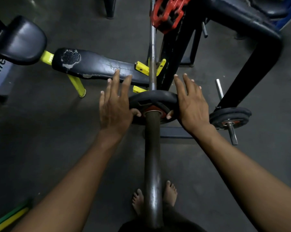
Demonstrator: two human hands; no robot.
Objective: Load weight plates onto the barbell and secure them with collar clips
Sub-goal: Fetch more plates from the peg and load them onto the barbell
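Bench (97, 65): black padded, cracked cover, yellow frame, left of the barbell and beyond the left hand.
Left hand (115, 104): fingers straight and spread, palm against the left edge of the weight plate, thumb on its face.
Weight plate (152, 106): small black disc, already on the barbell (152, 148) sleeve, held between both hands.
Right hand (191, 104): fingers spread, palm on the plate's right edge, thumb on its face.
Collar clips (168, 13): red, on the barbell far above the plate; none behind this plate.
Spare plates (230, 117): on a rack peg, right of the barbell.
Risk: I think the unclipped plate can slide back along the sleeve toward the bare feet (138, 200) below.
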